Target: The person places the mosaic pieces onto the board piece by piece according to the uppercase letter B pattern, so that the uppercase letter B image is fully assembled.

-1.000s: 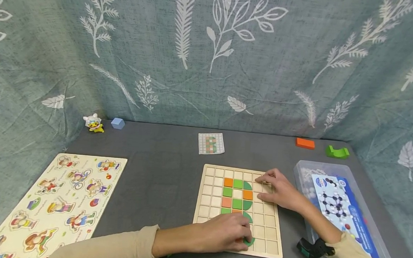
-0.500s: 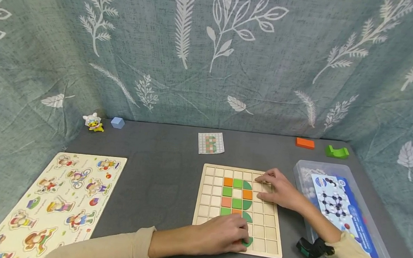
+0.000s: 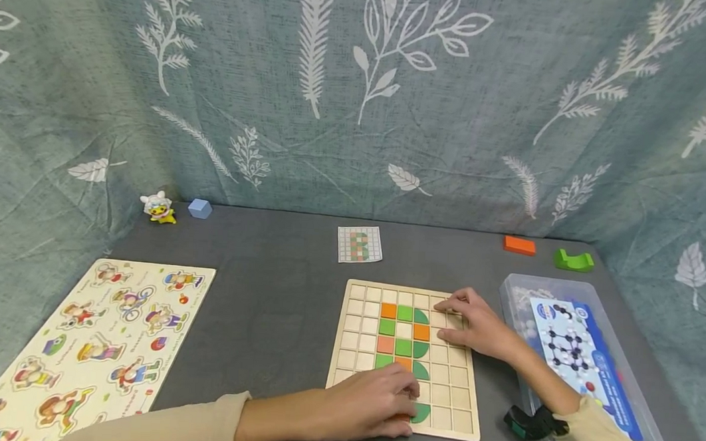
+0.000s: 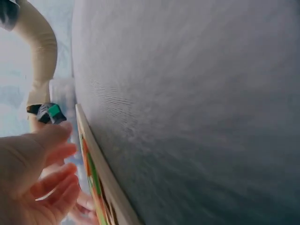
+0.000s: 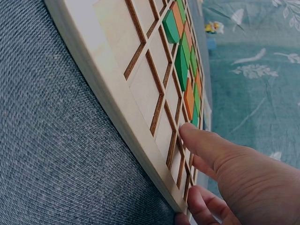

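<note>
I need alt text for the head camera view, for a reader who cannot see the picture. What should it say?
Two hands rest on a wooden grid board partly filled with orange and green tiles: the left hand covers tiles at its near edge, and the right hand touches its far right part. On the grey table lie a character puzzle board, a small pattern card and a clear plastic box.

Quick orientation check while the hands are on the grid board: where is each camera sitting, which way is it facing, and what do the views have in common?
Head: above and behind, facing forward and down at the wooden grid board on the grey table; both forearms, the left hand and the right hand show.
Left wrist: low by the table, looking along the board's edge; the left hand's fingers and the other arm's sleeve show.
Right wrist: low at the board's rim, looking across its cells and coloured tiles; the right hand's fingers show.
Shared: all three see the board.
</note>
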The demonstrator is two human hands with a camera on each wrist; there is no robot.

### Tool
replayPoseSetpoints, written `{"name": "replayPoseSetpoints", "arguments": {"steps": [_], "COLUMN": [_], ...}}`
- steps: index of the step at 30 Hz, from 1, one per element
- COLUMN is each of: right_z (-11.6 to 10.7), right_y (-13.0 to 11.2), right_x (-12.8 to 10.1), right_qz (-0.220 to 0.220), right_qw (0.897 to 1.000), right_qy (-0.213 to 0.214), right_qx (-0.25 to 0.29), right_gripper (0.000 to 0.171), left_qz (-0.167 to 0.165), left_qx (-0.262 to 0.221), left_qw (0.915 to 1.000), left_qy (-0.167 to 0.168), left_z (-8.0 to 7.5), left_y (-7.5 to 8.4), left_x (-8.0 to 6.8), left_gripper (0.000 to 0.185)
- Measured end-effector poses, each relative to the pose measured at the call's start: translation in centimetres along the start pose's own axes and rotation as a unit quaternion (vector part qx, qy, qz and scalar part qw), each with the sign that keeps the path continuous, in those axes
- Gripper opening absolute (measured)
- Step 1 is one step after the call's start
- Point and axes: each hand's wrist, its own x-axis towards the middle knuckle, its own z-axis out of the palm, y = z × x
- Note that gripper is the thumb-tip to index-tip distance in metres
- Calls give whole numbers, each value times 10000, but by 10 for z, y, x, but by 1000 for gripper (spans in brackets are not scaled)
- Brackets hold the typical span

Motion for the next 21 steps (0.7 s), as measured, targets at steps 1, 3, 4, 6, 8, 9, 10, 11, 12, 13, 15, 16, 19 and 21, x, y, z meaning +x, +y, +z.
{"name": "replayPoseSetpoints", "arguments": {"steps": [1, 3, 4, 6, 8, 9, 10, 11, 12, 13, 15, 16, 19, 21], "right_z": [0, 0, 0, -1, -1, -2, -2, -3, -3, -4, -4, -3, -2, -2], "right_y": [-1, -1, -1, -1, -2, -2, -1, -2, -2, -2, -2, -2, -2, -2], "right_x": [0, 0, 0, 0, 1, 1, 1, 1, 1, 0, 0, 0, 0, 1], "right_qz": [48, 69, 81, 111, 119, 132, 149, 160, 167, 171, 174, 165, 147, 145], "right_qw": [10000, 10000, 10000, 9999, 9999, 9999, 9999, 9999, 9998, 9998, 9998, 9998, 9999, 9999], "right_qy": [-6, -10, -15, -31, -46, -47, -55, -58, -53, -53, -52, -60, -67, -49], "right_qx": [10, 9, 11, 11, -12, -20, -23, -21, -22, -16, -4, 4, 4, -4], "right_gripper": [40, 40, 40, 40, 41, 41, 41, 41, 41, 41, 40, 41, 41, 41], "left_qz": [-53, -241, -316, -516, -728, -800, -841, -916, -958, -988, -970, -962, -860, -803], "left_qx": [-177, -640, -868, -1412, -1998, -2280, -2486, -2694, -2828, -2916, -2948, -2931, -2802, -2685], "left_qw": [9998, 9976, 9955, 9881, 9762, 9692, 9634, 9569, 9525, 9496, 9491, 9500, 9557, 9599], "left_qy": [44, 126, 205, 324, 425, 484, 546, 574, 594, 584, 544, 487, 270, 112], "left_z": [-2, -7, -9, -13, -15, -17, -18, -19, -21, -22, -24, -25, -27, -28], "left_y": [-1, -5, -9, -18, -28, -33, -38, -41, -44, -47, -50, -51, -53, -54], "left_x": [-6, -21, -30, -50, -71, -81, -90, -99, -107, -114, -126, -131, -141, -145], "left_gripper": [15, 16, 17, 19, 20, 20, 21, 22, 23, 24, 28, 30, 39, 43]}}
